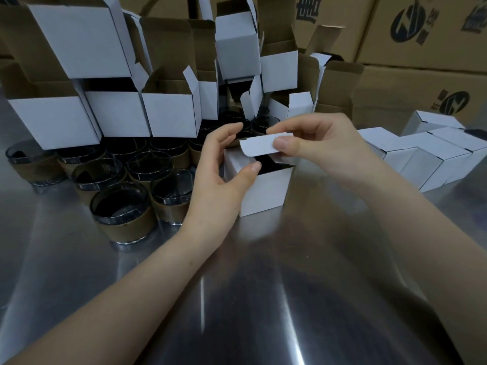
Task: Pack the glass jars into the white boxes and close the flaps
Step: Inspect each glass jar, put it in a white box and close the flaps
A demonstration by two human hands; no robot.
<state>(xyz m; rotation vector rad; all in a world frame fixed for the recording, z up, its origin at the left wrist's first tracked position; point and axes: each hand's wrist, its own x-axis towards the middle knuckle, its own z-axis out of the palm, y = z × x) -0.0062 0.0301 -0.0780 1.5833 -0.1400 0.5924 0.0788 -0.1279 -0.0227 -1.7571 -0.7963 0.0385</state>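
At worktop (237, 285) centre, white box (263, 191) held by left grip (218, 164), flap (259, 148) pinched by right grip (316, 146); crease risked if tucked skewed.

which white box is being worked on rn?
The box between the hands: left hand grips its side, right hand pinches its raised flap. The closed boxes sit to the right, open boxes stacked behind.
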